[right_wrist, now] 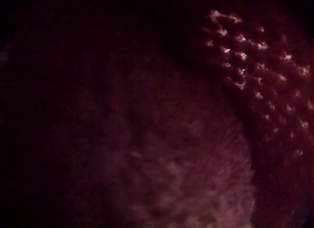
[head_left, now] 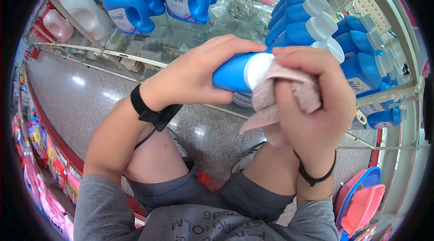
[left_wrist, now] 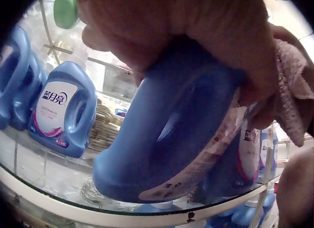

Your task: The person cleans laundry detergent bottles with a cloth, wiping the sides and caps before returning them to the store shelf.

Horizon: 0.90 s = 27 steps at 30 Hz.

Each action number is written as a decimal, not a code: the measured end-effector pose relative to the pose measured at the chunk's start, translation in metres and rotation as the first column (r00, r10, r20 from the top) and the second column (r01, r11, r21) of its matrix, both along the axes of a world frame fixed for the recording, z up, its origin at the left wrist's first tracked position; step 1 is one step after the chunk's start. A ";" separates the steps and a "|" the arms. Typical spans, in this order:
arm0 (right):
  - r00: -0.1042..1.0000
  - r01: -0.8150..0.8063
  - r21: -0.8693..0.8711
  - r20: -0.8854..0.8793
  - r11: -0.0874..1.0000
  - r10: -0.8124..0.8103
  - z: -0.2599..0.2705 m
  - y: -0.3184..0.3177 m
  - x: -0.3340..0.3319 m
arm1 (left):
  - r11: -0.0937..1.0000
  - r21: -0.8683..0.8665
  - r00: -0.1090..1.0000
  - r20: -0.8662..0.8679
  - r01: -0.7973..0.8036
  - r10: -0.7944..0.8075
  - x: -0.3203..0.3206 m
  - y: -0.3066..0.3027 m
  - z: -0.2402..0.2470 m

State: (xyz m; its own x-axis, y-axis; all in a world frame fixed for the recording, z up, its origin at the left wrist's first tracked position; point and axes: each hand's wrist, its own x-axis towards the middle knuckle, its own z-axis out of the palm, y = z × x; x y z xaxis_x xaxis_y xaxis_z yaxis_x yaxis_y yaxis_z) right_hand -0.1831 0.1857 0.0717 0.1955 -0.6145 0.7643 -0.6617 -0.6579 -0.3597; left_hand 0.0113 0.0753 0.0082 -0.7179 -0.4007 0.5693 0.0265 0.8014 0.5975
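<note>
In the head view my left hand (head_left: 190, 71) grips a blue laundry detergent bottle (head_left: 227, 77) around its upper body, below the white cap (head_left: 257, 71). The bottle is tilted in the left wrist view, where its handle and part of its label show below the left hand (left_wrist: 176, 21). My right hand (head_left: 332, 101) holds a bunched pinkish cloth (head_left: 308, 95) against the cap, its fingers curled over the cap's far side. A loose corner of the cloth hangs down. Close, dark cloth (right_wrist: 265, 75) fills much of the right wrist view.
Blue detergent bottles stand on the glass shelf (head_left: 181, 44) at the back left (head_left: 124, 8) and in a row at the right (head_left: 300, 17). More fill a lower right shelf (head_left: 361, 67). Plastic basins (head_left: 361, 196) sit low at right; packaged goods line the left.
</note>
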 end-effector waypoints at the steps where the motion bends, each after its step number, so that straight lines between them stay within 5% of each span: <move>1: 1.000 -0.009 -0.015 0.004 1.000 0.009 -0.001 0.000 0.000 | 1.000 0.004 1.000 0.020 -0.003 0.003 0.001 -0.001 0.000; 7: 0.995 0.090 0.000 0.051 0.996 -0.090 0.002 -0.004 -0.012 | 0.999 0.030 0.997 0.070 -0.024 0.022 0.005 -0.004 0.003; 9: 0.941 0.252 0.202 0.177 0.946 -0.288 0.005 -0.006 -0.019 | 0.999 0.049 0.998 0.067 -0.011 0.008 0.006 -0.005 0.005; 14: 0.933 0.146 0.158 0.305 0.977 -0.188 -0.003 -0.009 -0.023 | 0.996 0.086 0.998 0.061 -0.014 0.009 0.011 -0.013 0.002; 21: 0.964 0.134 0.149 0.209 0.980 -0.164 -0.008 -0.011 -0.026 | 0.993 0.122 1.000 0.015 -0.009 0.007 0.011 -0.022 0.001; 23: 0.973 0.119 0.159 0.178 0.980 -0.147 -0.008 -0.010 -0.024 | 0.998 -0.065 0.997 0.073 -0.026 0.030 0.015 -0.029 0.006; 27: 0.982 0.015 0.288 0.174 0.958 -0.068 -0.012 -0.010 -0.018 | 0.999 0.040 0.998 0.065 -0.018 0.015 0.027 -0.039 0.004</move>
